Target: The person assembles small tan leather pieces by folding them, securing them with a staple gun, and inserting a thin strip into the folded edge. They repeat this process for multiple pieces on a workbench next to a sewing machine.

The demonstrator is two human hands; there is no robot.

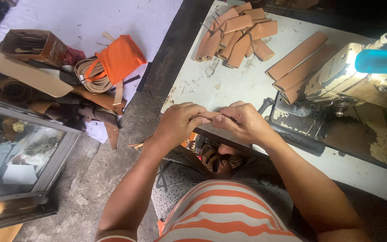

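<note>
Tan-brown leather pieces (236, 33) lie in bundles on a grey-white, stained tabletop (211, 85), beside a cream sewing machine (359, 76) with chipped paint and a bright blue lamp (380, 61). The shirt (222, 215) has orange and white stripes, and an orange cloth (119, 58) lies on white sheeting (126, 18) over the grey floor (95, 179).

You sit in leather workshop: worn sewing machine (354, 85), bundled tan leather pieces (238, 33), strap coils (90, 71) on floor.
</note>
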